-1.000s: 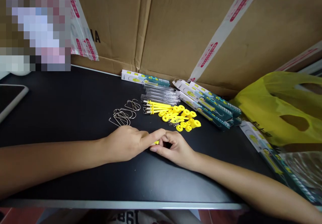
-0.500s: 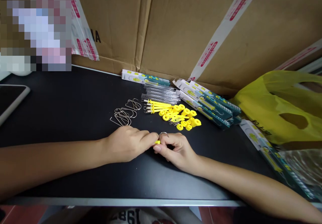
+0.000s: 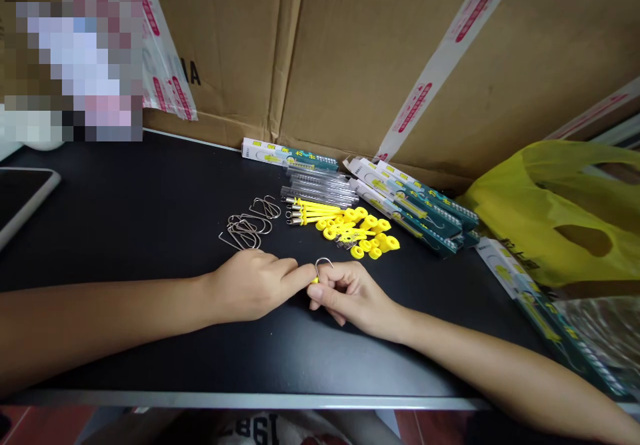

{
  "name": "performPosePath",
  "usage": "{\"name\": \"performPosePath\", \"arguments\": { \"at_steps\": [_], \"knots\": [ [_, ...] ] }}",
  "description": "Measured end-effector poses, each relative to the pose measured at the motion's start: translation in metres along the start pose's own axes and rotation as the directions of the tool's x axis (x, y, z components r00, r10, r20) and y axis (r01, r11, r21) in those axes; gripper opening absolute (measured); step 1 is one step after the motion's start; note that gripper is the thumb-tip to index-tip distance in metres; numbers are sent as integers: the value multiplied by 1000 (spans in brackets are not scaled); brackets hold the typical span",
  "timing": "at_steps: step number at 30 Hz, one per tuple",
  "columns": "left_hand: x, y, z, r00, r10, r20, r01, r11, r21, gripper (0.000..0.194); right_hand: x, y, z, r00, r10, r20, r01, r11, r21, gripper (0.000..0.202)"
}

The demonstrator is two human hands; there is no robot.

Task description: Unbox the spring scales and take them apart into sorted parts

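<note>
In the head view, my right hand [image 3: 355, 298] pinches a small yellow plastic piece [image 3: 315, 281] between thumb and forefinger. A curved metal hook [image 3: 324, 259] stands up out of that piece. My left hand [image 3: 255, 285] is closed, knuckles up, with its fingertips meeting the same piece from the left; most of its grip is hidden. Just beyond my left hand lie several loose metal hooks [image 3: 245, 230]. Behind my right hand are yellow rods with metal spring ends [image 3: 315, 211], yellow caps and rings [image 3: 380, 241] and small springs [image 3: 346, 241].
Clear plastic tubes [image 3: 320, 188] lie behind the yellow parts. Printed boxes [image 3: 410, 198] are stacked at their right, with another box [image 3: 545, 311] nearer the right edge. A yellow bag [image 3: 550, 198] sits at right, a phone [image 3: 25, 198] at left. Large cardboard [image 3: 350, 65] walls the back.
The hook now shows more fully above my fingers, its curve standing higher. My right hand has turned slightly around the yellow piece. The things on the table stay put.
</note>
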State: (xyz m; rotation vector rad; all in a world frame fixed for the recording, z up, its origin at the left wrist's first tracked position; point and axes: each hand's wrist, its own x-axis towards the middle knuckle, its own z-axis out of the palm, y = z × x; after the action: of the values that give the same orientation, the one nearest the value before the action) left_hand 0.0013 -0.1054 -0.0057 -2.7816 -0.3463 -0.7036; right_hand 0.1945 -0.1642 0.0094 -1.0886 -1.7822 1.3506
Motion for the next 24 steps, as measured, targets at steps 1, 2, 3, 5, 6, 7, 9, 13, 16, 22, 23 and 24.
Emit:
{"name": "performPosePath", "arguments": {
  "at_steps": [1, 2, 3, 5, 6, 7, 9, 13, 16, 22, 23, 24],
  "knots": [
    [0, 0, 0, 1000, -3, -4, 3, 1000, 4, 21, 0, -1, 2, 999, 35, 4, -35, 998, 44, 36],
    [0, 0, -1, 1000, -4, -6, 4, 1000, 11, 20, -1, -1, 3, 999, 51, 5, -51, 997, 60, 37],
    [0, 0, -1, 1000, -3, -5, 3, 1000, 20, 20, -1, -1, 4, 999, 45, -1, -45, 998, 49, 37],
    [0, 0, -1, 1000, 8, 1, -8, 999, 36, 20, -1, -1, 2, 999, -20, -28, 19, 999, -39, 38],
    [0, 0, -1, 1000, 18, 5, -19, 999, 40, 20, -1, -1, 1, 997, -71, -35, 67, 992, -106, 38],
    [0, 0, 0, 1000, 28, 6, -28, 999, 40, 20, -1, -1, -1, 992, -126, -31, 119, 976, -180, 38],
    [0, -1, 0, 999, 39, 4, -39, 999, 28, 20, -1, -2, -5, 975, -221, 14, 215, 927, -309, 37],
    [0, -1, 0, 999, 43, -26, -43, 999, 4, 19, -2, -5, -6, 978, -206, 35, 207, 935, -289, 36],
    [0, -1, -1, 999, 12, -32, -13, 999, -30, 19, -2, -5, 0, 1000, -15, 2, 15, 1000, -3, 34],
    [2, -3, 1, 999, -26, -22, 25, 997, -69, 21, -1, -1, 7, 993, 119, -11, -114, 970, 212, 33],
    [2, -3, 1, 1000, -21, -20, 20, 997, -69, 22, -1, 0, 7, 993, 116, -25, -109, 974, 197, 33],
    [2, -3, 1, 1000, -17, -19, 16, 998, -69, 22, -2, 0, 7, 993, 110, -40, -102, 979, 178, 33]
  ]
}}
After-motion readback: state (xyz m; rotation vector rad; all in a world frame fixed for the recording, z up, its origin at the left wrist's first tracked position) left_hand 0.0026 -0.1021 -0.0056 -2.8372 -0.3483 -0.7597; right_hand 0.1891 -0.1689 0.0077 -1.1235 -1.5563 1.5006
